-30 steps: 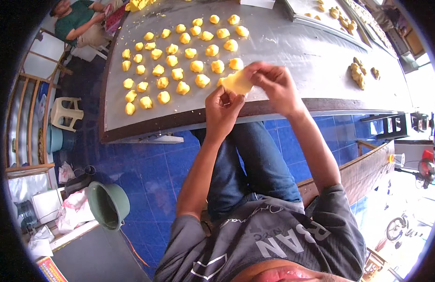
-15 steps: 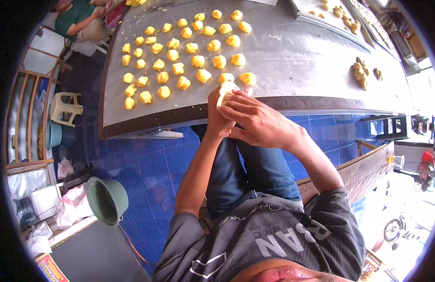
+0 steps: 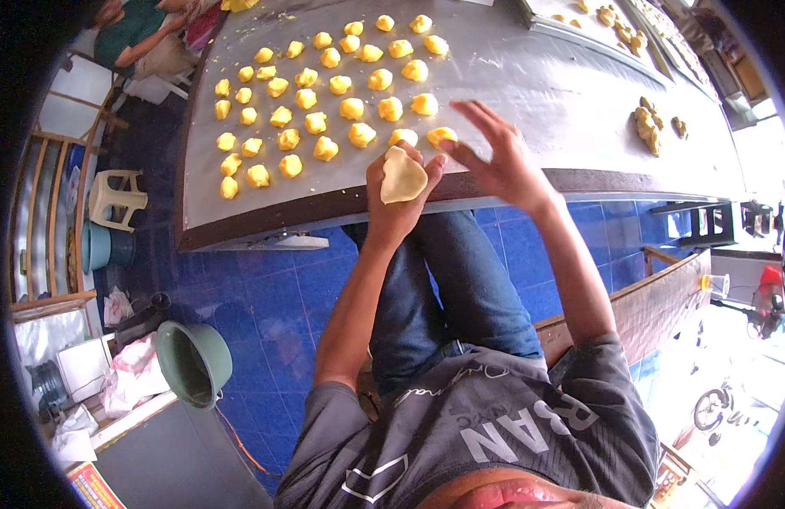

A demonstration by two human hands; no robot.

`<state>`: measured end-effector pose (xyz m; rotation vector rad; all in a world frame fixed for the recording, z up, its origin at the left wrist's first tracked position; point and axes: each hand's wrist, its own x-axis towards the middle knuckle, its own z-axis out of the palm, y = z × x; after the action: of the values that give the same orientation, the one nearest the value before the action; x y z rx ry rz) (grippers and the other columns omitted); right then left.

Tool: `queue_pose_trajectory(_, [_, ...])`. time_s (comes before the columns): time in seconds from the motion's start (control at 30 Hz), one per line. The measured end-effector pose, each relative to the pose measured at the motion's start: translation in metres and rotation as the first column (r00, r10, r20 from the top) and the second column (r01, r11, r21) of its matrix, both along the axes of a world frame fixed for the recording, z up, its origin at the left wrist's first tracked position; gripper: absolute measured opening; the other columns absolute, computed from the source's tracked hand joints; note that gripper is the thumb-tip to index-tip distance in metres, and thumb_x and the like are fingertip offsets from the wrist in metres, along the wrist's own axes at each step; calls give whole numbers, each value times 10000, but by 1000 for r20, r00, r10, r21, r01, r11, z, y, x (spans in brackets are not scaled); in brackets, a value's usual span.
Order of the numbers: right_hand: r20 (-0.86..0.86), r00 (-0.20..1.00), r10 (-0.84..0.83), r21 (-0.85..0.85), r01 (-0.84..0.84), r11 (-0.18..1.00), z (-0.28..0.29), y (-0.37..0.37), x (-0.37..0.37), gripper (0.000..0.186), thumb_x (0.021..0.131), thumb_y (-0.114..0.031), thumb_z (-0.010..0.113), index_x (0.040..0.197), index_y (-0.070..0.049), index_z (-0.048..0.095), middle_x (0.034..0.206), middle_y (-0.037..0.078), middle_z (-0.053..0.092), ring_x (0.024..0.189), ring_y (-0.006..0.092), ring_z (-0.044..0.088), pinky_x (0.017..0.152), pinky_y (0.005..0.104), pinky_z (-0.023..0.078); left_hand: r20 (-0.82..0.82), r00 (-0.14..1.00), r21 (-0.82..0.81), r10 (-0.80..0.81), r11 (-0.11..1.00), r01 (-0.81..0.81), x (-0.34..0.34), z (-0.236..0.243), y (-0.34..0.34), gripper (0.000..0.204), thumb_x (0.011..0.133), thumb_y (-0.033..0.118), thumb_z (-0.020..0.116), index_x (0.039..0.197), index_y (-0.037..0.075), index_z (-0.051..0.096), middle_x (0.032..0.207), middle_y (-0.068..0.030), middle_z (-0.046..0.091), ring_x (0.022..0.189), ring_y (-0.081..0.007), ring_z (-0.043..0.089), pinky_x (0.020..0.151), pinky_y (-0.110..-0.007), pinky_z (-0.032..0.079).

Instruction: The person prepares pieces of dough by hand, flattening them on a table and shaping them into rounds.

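A flattened piece of pale dough (image 3: 403, 176) rests in my left hand (image 3: 389, 212), whose fingers curl round it at the table's near edge. Apart from it on the right, my right hand (image 3: 504, 161) is open with its fingers spread and holds nothing. The tip of its thumb is close to a yellow ball (image 3: 441, 137) at the end of the nearest row. Many more lumpy yellow balls (image 3: 351, 109) lie in loose rows over the left half of the metal-topped table (image 3: 528, 102).
Brownish dough lumps (image 3: 648, 129) lie at the table's right, and trays (image 3: 570, 34) with more pieces stand at the far right. A person (image 3: 142, 38) sits beyond the far left corner. On the left are a cream stool (image 3: 117, 199) and a green basin (image 3: 194, 363).
My right hand has come off the dough and moved right, its fingers spreading. The dough, earlier mostly covered by both hands, now lies exposed in my left hand.
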<state>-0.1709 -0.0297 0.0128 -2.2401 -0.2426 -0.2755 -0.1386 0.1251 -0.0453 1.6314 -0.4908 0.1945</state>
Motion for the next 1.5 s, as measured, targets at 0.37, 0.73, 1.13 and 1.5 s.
queue_pose_trajectory(0.37, [-5, 990, -140, 109, 140, 984, -32, -6, 22, 292, 796, -119, 641, 1044, 25, 587, 986, 179, 632, 918, 218, 620, 829, 301, 448, 188, 982, 298, -5, 953, -52, 19, -13, 8, 221, 751, 140, 726, 792, 38, 534, 701, -9, 534, 627, -124, 518, 582, -296, 429])
queue_pose_trajectory(0.73, [309, 947, 85, -267, 0, 964, -24, 42, -11, 401, 786, -249, 640, 1117, -47, 540, 1072, 171, 530, 1146, 344, 432, 1026, 529, 237, 103, 993, -86, -65, 994, 74, 9, -10, 5, 213, 679, 28, 688, 840, 24, 549, 782, -26, 584, 714, -100, 563, 607, -248, 455])
queue_pose_trajectory(1.13, [-232, 964, 129, 606, 39, 795, -34, 46, 2, 662, 795, -269, 704, 1294, -25, 344, 716, -11, 468, 622, 40, 413, 547, 194, 360, 23, 992, 26, -120, 992, 120, 11, -3, 10, 208, 704, 7, 683, 715, 24, 476, 620, -42, 522, 570, -102, 481, 544, -260, 416])
queue_pose_trajectory(1.5, [-158, 977, 141, 608, -16, 794, -34, 44, 2, 768, 749, -321, 738, 1308, -18, 306, 780, 36, 492, 672, 80, 466, 591, 232, 402, 107, 990, 141, -87, 987, 71, 10, -1, 10, 168, 720, 74, 683, 742, 44, 520, 616, -54, 557, 554, -149, 543, 541, -285, 444])
